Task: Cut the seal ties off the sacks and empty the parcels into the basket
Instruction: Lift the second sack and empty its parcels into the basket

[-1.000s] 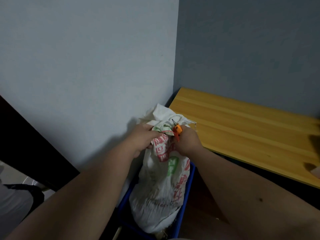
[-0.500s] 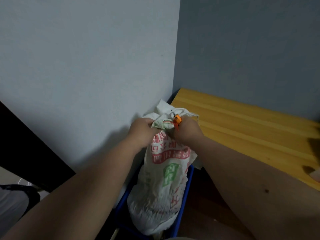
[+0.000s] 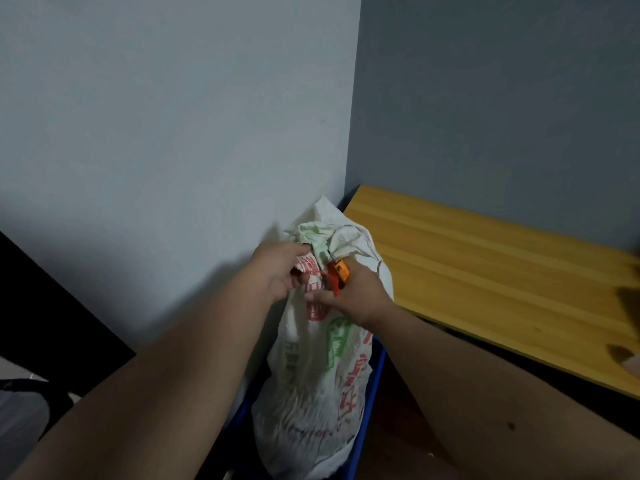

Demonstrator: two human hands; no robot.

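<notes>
A white woven sack [image 3: 311, 386] with red and green print stands upright in a blue basket [image 3: 375, 382], against the wall corner. My left hand [image 3: 277, 271] pinches the gathered neck of the sack on its left side. My right hand [image 3: 356, 296] holds a small orange cutter [image 3: 338, 273] at the neck, right beside a thin red seal tie [image 3: 320, 274]. The sack's bunched top [image 3: 332, 233] rises above both hands. Whatever the sack holds is hidden.
A yellow wooden tabletop [image 3: 485, 271] runs along the right, its near edge beside my right forearm. Grey walls meet in a corner behind the sack. A dark panel [image 3: 45, 306] stands at the left. Brown floor [image 3: 408, 427] shows right of the basket.
Both hands have stayed on the sack's neck, which has shifted slightly. The right hand with the cutter has dropped a little lower against the neck.
</notes>
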